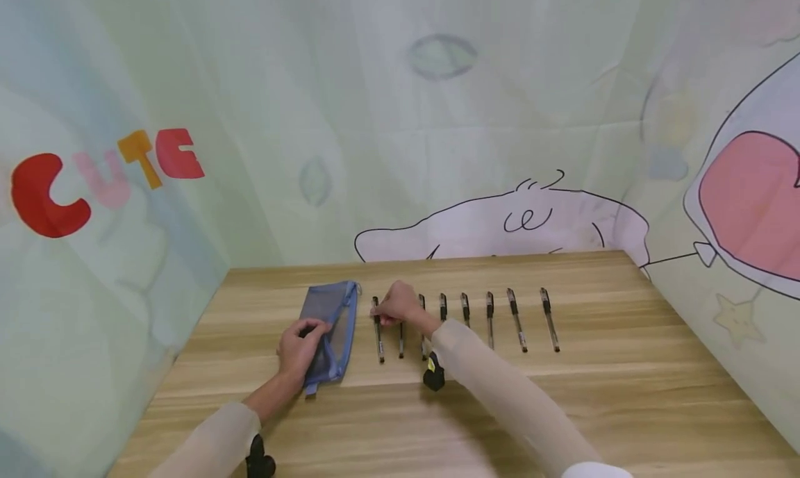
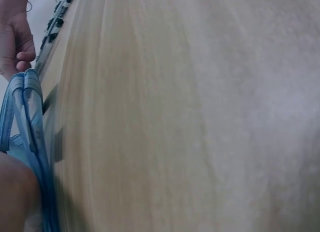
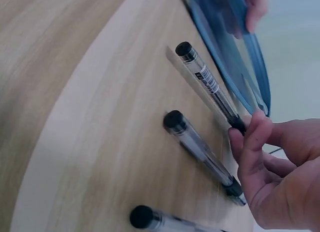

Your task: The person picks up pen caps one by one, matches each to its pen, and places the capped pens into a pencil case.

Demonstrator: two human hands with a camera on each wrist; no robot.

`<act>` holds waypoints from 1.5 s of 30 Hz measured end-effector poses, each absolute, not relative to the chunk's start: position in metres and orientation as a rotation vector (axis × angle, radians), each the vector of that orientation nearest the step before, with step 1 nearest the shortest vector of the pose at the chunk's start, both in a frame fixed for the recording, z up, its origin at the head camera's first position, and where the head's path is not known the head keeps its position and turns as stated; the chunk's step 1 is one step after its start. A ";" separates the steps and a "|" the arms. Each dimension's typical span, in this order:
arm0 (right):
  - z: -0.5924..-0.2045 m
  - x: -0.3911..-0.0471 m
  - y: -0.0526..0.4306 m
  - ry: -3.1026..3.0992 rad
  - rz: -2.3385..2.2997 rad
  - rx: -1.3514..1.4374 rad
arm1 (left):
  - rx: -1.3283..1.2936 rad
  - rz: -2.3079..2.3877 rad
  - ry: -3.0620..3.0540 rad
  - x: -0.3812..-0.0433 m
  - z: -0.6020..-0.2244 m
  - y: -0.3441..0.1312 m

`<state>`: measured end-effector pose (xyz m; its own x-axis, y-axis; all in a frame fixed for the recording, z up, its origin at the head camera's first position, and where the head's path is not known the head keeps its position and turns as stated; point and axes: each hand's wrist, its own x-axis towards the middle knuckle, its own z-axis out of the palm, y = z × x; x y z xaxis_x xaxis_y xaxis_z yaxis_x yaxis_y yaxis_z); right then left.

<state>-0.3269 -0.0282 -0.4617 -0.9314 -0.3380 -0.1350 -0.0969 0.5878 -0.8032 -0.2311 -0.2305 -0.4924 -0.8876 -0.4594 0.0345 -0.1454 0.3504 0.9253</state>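
A blue mesh zip pouch [image 1: 323, 299] lies on the left part of the table, its mouth parted. My left hand [image 1: 300, 349] grips the pouch's near side by the opening, thumb and fingers on the mesh. Just right of the pouch, my right hand [image 1: 400, 304] pinches the leftmost clear pen [image 1: 379, 342] near its black cap. In the right wrist view this pen [image 3: 209, 82] slants above the wood, its black end tilted up and a barcode label on its barrel. A second pen [image 3: 202, 149] lies beside it, partly under my right hand in the head view.
Several more black-capped pens, among them one at the far right [image 1: 550, 318], form a row across the wooden table [image 1: 500, 401]. Printed fabric walls [image 1: 400, 151] stand along the table's back and sides.
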 end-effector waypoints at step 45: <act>-0.478 -0.304 -0.081 1.982 -1.827 -0.123 | 0.503 -1.394 -2.245 -0.231 -0.498 -0.223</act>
<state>-0.3041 -0.0808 -0.4781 -0.8995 -0.3541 -0.2560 0.2262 0.1238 -0.9662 -0.2313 -0.2230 -0.4976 -0.8334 -0.5227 0.1797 -0.0707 0.4232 0.9033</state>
